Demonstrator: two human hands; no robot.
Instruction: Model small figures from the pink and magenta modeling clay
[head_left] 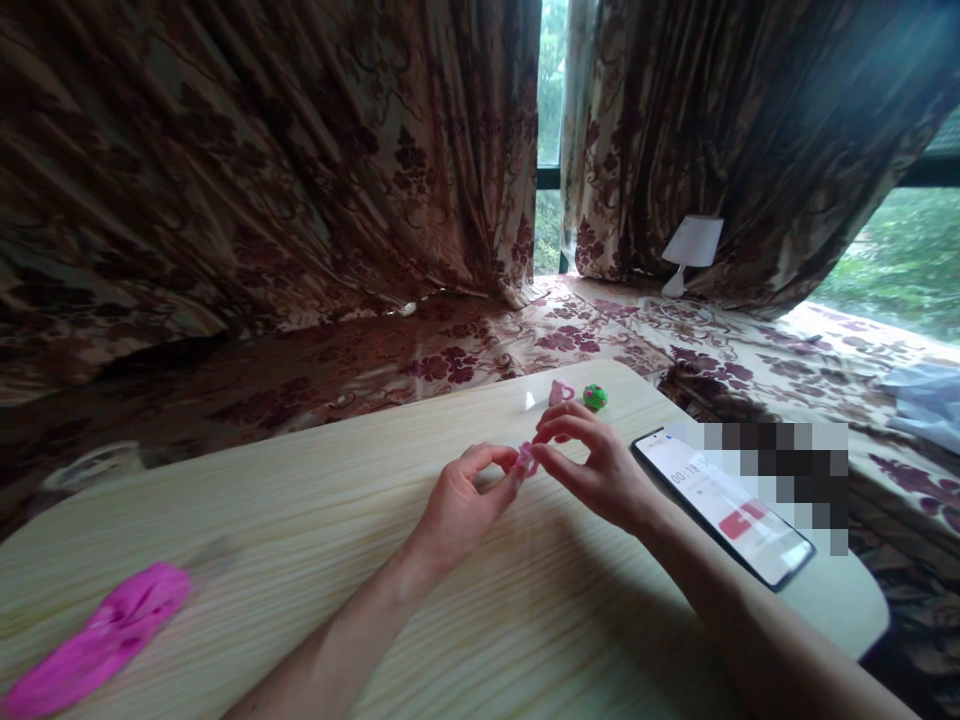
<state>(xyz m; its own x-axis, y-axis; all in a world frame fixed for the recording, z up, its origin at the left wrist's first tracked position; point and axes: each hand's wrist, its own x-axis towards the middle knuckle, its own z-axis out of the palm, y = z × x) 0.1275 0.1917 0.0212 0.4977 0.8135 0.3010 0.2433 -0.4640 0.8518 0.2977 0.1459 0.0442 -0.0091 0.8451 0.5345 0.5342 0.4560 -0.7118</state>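
Over the middle of the table, my left hand pinches a small light-pink piece with a ring-like outline between thumb and index finger. My right hand meets it from the other side, its thumb and index fingertips closed at the piece's upper edge. Just beyond my right hand, a small pink object with a loop stands on the table. Beside that sits a round green object with pink spots. The exact kind of these small things is too small to make out.
A phone showing a running timer lies right of my right forearm. At the left front is a long, creased bright-pink object with a see-through end. The light wood-grain table has rounded corners. A white lamp stands behind, near patterned curtains.
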